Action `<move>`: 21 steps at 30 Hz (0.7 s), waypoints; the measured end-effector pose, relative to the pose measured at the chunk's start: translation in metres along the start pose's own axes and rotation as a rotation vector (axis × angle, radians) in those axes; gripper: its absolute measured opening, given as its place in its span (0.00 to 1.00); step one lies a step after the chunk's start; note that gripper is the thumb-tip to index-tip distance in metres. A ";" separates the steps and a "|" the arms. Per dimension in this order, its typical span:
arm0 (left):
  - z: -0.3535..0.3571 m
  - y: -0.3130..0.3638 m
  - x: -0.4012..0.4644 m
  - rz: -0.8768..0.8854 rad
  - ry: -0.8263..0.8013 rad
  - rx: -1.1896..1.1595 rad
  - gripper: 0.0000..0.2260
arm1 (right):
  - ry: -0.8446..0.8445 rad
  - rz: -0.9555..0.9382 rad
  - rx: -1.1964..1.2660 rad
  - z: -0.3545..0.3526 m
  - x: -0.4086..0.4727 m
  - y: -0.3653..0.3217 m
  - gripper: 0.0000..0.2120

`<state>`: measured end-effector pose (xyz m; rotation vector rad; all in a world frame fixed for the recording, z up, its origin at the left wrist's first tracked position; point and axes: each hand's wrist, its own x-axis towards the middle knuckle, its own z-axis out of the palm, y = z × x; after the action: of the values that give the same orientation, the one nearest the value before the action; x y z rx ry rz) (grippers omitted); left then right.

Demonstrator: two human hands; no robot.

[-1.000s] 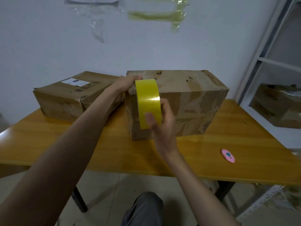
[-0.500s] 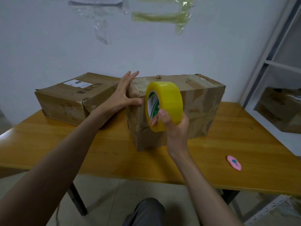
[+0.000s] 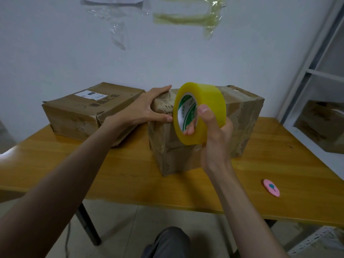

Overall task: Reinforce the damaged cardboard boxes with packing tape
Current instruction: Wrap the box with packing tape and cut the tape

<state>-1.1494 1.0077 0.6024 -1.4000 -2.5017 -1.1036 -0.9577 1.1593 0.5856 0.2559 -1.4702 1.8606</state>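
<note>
- My left hand (image 3: pixel 149 108): grasping the near box (image 3: pixel 242 116) by its corner;
- My right hand (image 3: pixel 214 131): gripping the tape roll (image 3: pixel 208 101);
- No new tape visible on it; far box (image 3: pixel 83 108) untouched, I judge.

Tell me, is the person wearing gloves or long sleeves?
No. The left hand and right hand are both bare, with no gloves, rings or watch showing. Both forearms are bare too; no sleeves reach into view. Only a dark grey trouser knee shows below.
</note>
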 end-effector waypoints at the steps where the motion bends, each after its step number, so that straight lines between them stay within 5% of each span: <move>1: 0.000 -0.002 0.001 0.016 -0.003 0.006 0.45 | -0.002 0.002 -0.001 -0.001 -0.001 0.000 0.14; 12: 0.004 -0.007 -0.003 0.048 0.035 0.007 0.40 | -0.028 0.022 -0.044 -0.011 -0.028 0.014 0.09; 21: 0.014 -0.008 -0.009 0.020 0.099 -0.103 0.34 | -0.054 0.228 -0.247 -0.026 -0.048 0.023 0.22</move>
<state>-1.1465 1.0075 0.5844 -1.3553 -2.3898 -1.2822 -0.9309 1.1612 0.5324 0.0195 -1.8109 1.8332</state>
